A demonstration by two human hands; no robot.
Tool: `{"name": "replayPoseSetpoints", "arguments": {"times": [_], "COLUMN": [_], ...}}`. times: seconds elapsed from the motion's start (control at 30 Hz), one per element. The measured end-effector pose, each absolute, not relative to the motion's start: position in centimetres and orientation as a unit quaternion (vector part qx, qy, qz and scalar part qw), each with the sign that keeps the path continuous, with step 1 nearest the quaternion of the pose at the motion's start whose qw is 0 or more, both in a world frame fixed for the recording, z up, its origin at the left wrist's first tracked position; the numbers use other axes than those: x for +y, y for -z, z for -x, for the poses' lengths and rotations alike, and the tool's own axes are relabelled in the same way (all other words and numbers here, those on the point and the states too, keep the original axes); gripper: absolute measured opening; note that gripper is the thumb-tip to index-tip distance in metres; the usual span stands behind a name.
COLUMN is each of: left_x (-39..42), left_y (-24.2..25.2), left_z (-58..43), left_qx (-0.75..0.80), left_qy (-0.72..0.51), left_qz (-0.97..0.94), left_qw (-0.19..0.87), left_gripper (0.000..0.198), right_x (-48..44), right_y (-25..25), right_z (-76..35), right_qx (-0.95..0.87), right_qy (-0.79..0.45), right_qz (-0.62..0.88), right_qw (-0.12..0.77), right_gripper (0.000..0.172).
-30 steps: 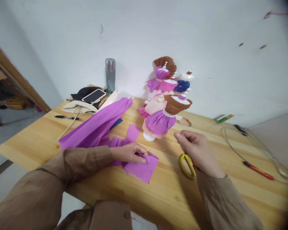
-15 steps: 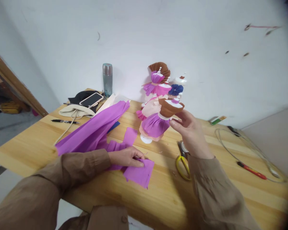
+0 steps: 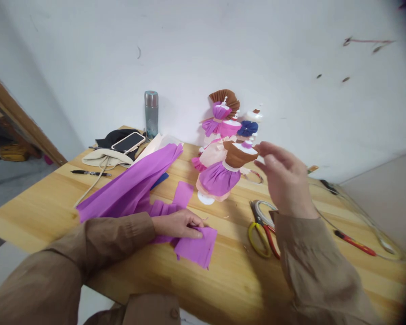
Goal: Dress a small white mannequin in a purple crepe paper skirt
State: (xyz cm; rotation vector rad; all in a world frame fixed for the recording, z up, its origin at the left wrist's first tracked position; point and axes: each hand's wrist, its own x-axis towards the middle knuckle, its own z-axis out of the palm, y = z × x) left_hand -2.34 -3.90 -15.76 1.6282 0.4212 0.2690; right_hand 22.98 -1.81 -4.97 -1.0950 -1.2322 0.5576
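My left hand (image 3: 181, 223) is closed on a small piece of purple crepe paper (image 3: 198, 248), low over the table. A larger folded sheet of purple crepe paper (image 3: 131, 183) lies by my left sleeve. My right hand (image 3: 287, 176) hovers with thumb and fingers apart, beside a miniature dress form (image 3: 225, 167). This form wears a brown bodice, a white waistband and a gathered purple skirt over a peach layer, and stands upright on a white base. Yellow-and-red-handled scissors (image 3: 259, 239) lie below my right hand, next to a white ring-shaped roll (image 3: 265, 211).
Behind stand several other miniature dress forms, one with a brown pleated fan (image 3: 228, 97). A flask (image 3: 151, 115), a phone (image 3: 128, 142), a cream cloth pouch (image 3: 103, 157) and a pen (image 3: 90, 173) are at the left. A red-handled tool (image 3: 355, 243) and cables lie at the right.
My right hand has come off the dress form and moved right, its fingers parting. More of the scissors and the white roll now shows. My left hand stays on the purple paper.
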Motion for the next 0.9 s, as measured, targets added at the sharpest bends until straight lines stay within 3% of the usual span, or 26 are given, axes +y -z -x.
{"name": "replayPoseSetpoints", "arguments": {"times": [0.17, 0.33, 0.6, 0.9], "left_x": [-3.7, -3.8, -3.9, -3.7], "left_y": [16.0, 15.9, 16.3, 16.1], "left_z": [2.3, 2.3, 2.3, 2.3], "left_qx": [0.180, 0.183, 0.169, 0.164], "left_qy": [-0.119, -0.120, -0.124, -0.130], "left_qz": [-0.724, -0.719, -0.719, -0.731], "left_qw": [0.655, 0.660, 0.663, 0.650], "left_gripper": [0.041, 0.044, 0.040, 0.037], "right_x": [-1.3, -1.1, -0.6, 0.6], "right_y": [0.1, -2.4, -3.1, -2.8], "right_z": [-21.8, -19.6, -21.9, -25.2], "right_qx": [-0.592, -0.646, -0.629, -0.578], "right_qy": [-0.125, -0.070, 0.076, 0.138], "right_qz": [0.466, 0.528, 0.586, 0.643], "right_qw": [0.646, 0.547, 0.505, 0.483], "right_gripper": [0.023, 0.011, 0.014, 0.019]}}
